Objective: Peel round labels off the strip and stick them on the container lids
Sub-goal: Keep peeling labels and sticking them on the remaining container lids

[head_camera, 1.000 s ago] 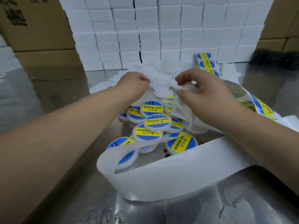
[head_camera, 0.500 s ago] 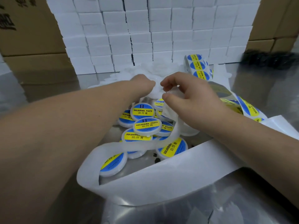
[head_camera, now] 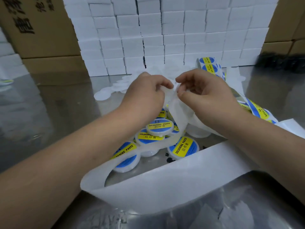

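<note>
My left hand [head_camera: 146, 91] and my right hand [head_camera: 204, 95] meet above a pile of lids, fingertips almost touching. The right hand pinches the white backing strip [head_camera: 177, 109], which runs down from it and loops wide toward the near edge [head_camera: 165, 187]. The left hand's curled fingers hold something pale and translucent at the same spot; I cannot tell if it is a lid or the strip. Below the hands lie several labelled lids [head_camera: 159, 127] with blue and yellow "SOLDERING PASTE" labels. Unpeeled labels [head_camera: 208, 66] show on the strip at the back right.
Plain white lids [head_camera: 115, 90] lie heaped behind the hands on the shiny metal table [head_camera: 57, 113]. A wall of white boxes [head_camera: 165, 35] stands at the back, brown cartons [head_camera: 42, 30] on both sides. More label strip [head_camera: 257, 109] trails off to the right.
Both hands have drawn closer together and risen slightly over the pile. The view has shifted, and the strip's loop has swung nearer to me.
</note>
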Action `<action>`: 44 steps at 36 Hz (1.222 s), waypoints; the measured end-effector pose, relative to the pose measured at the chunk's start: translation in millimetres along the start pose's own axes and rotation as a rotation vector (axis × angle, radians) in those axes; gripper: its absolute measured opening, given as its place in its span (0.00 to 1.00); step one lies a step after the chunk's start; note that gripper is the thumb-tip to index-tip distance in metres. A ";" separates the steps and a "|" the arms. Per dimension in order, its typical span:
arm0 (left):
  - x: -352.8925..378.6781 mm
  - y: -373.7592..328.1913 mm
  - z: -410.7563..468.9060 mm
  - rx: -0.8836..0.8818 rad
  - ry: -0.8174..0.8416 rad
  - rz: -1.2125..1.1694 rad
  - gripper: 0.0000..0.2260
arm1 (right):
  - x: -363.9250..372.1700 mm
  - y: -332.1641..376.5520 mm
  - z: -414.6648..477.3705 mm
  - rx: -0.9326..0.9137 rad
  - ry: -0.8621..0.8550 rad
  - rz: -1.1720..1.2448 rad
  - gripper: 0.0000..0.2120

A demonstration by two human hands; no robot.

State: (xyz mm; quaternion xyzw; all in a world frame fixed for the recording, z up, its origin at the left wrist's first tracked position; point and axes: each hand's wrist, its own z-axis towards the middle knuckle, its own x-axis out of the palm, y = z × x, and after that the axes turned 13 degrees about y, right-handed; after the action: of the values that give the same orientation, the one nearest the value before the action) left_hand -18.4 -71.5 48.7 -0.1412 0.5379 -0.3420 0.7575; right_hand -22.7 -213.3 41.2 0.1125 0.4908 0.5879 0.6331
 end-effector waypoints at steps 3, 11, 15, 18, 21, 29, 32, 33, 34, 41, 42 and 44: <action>-2.3 -3.8 -7.4 0.008 0.067 0.009 0.15 | -0.4 2.0 -2.0 -0.024 0.026 0.034 0.13; -3.3 -2.1 -16.0 0.030 0.147 -0.030 0.18 | -0.5 4.8 -4.0 -0.058 0.091 0.150 0.10; -3.5 -0.6 -16.2 0.020 0.144 -0.043 0.13 | -0.5 4.7 -5.4 -0.092 0.099 0.199 0.10; -1.4 -1.2 -17.7 0.021 0.159 -0.014 0.09 | -0.1 6.5 -6.3 -0.102 0.096 0.185 0.10; -0.6 1.2 -17.7 -0.001 0.114 -0.089 0.06 | 2.1 9.1 -7.1 -0.103 0.113 0.126 0.08; -7.8 8.1 -13.4 -0.090 -0.020 -0.130 0.08 | 3.4 12.3 -6.9 0.022 -0.006 -0.164 0.08; -10.6 9.7 -15.5 -0.101 -0.092 -0.197 0.11 | 1.1 13.2 -7.2 0.068 0.022 -0.275 0.10; -11.0 10.1 -16.1 -0.102 -0.108 -0.205 0.12 | 0.8 14.1 -7.8 0.077 0.032 -0.326 0.12; -11.8 10.6 -16.3 -0.105 -0.122 -0.214 0.13 | 0.7 15.6 -8.5 0.078 0.030 -0.371 0.14; -20.0 14.9 -12.8 -0.170 -0.206 -0.305 0.12 | 3.3 23.7 -7.9 0.155 0.042 -0.204 0.14; -21.3 16.1 -11.9 -0.189 -0.220 -0.320 0.12 | 3.4 23.5 -6.4 0.204 0.064 -0.110 0.15; -23.2 18.5 -10.6 -0.227 -0.242 -0.343 0.12 | 2.4 22.0 -2.0 0.302 0.074 0.120 0.14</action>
State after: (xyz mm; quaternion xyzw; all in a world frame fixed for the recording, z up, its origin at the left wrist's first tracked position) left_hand -25.7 -40.9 50.6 -0.3549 0.4462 -0.3835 0.7266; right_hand -38.6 -205.9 54.9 0.2139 0.5890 0.5481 0.5540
